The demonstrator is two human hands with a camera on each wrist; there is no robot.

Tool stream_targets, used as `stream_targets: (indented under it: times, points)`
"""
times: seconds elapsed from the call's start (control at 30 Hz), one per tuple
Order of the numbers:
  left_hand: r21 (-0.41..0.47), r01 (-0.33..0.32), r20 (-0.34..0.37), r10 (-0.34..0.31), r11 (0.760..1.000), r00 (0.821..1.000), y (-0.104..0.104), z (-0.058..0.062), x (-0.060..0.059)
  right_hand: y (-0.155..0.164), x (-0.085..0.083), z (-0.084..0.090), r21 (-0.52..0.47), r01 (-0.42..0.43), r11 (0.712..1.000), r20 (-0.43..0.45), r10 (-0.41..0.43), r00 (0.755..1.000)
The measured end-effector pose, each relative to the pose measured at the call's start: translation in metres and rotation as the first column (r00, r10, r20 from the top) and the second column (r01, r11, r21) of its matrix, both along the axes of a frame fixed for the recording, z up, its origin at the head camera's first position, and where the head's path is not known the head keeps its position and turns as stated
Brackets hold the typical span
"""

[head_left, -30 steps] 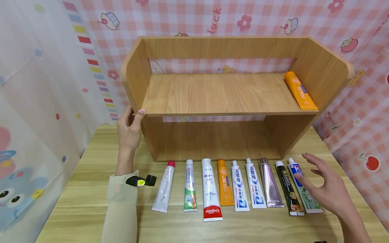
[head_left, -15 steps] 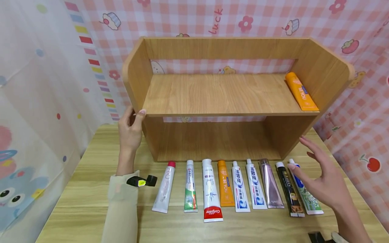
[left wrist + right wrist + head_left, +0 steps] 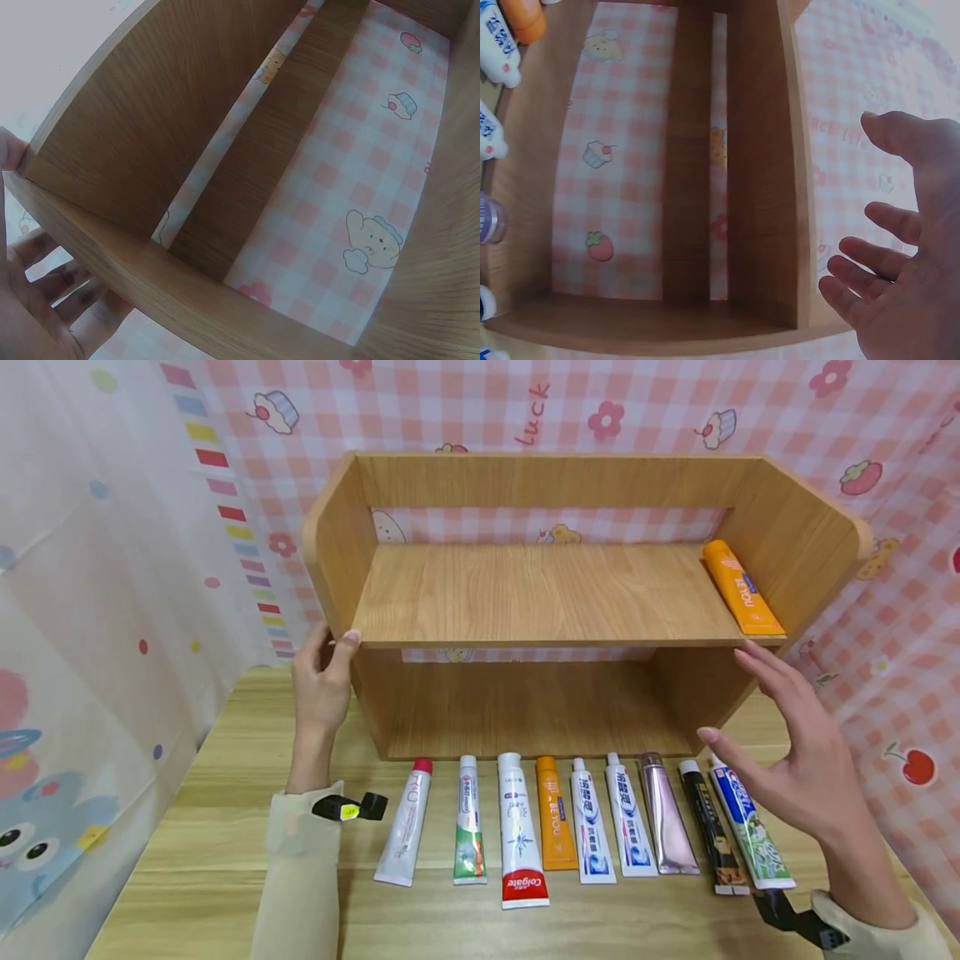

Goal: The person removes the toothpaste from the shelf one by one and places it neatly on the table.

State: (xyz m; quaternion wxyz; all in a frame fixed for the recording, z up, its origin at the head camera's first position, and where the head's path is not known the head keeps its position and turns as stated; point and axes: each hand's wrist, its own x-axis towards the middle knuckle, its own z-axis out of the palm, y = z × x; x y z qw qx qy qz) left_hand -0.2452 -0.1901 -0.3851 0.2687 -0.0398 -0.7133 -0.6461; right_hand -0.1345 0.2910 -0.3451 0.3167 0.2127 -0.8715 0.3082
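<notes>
A two-level wooden shelf (image 3: 525, 643) stands on the table. My left hand (image 3: 322, 681) grips its left side panel, thumb on the front edge and fingers along the outer side; the left wrist view shows the fingers (image 3: 67, 289) there too. Beside the shelf's right end, my right hand (image 3: 806, 764) is held in the air with fingers spread and nothing in them. An orange tube of toothpaste (image 3: 742, 589) lies on the upper board against the right panel. Below the right hand are a blue-green toothpaste tube (image 3: 752, 831) and a black toothpaste tube (image 3: 712, 827).
Several more toothpaste tubes lie in a row before the shelf, among them a red-capped tube (image 3: 407, 822), a Colgate tube (image 3: 521, 831), another orange tube (image 3: 555, 814) and a silvery-purple tube (image 3: 666, 814). A checked cloth (image 3: 645, 410) hangs behind the shelf.
My right hand has risen from over the blue-green tube toward the shelf's right end, its fingers staying spread. The left hand has kept its grip, and the tubes lie where they were.
</notes>
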Motion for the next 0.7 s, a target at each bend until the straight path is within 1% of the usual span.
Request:
stream_targets:
  times: [0.17,0.27,0.37,0.43,0.57,0.63,0.7]
  points:
    - [0.002,0.001,-0.007,-0.001,1.0,1.0,-0.001,0.0,0.0,-0.01,-0.008,0.011,-0.01,-0.039,0.999,-0.076,0.038,0.996]
    - [0.001,0.003,-0.009,-0.003,1.0,1.0,0.0,0.0,0.0,-0.013,-0.014,0.016,0.011,-0.044,0.999,-0.095,0.045,0.994]
    - [0.002,0.003,-0.012,-0.003,1.0,1.0,0.0,0.0,0.0,-0.012,-0.019,0.022,0.057,-0.035,0.998,-0.086,0.039,0.996]
    - [0.0,0.002,-0.012,-0.002,1.0,1.0,0.0,0.001,0.0,-0.01,-0.024,0.026,0.083,-0.035,0.996,-0.068,0.041,0.997]
    - [0.0,0.001,-0.008,-0.001,1.0,1.0,0.0,0.001,0.0,-0.006,-0.036,0.035,0.132,-0.022,0.991,0.008,0.021,1.0]
    - [0.001,0.001,-0.006,-0.001,1.0,1.0,0.0,0.001,0.0,-0.003,-0.043,0.04,0.158,0.003,0.987,0.064,-0.014,0.998]
    - [-0.002,0.002,-0.003,-0.002,1.0,1.0,0.0,0.001,0.0,-0.001,-0.049,0.044,0.188,0.031,0.982,0.136,-0.057,0.989]
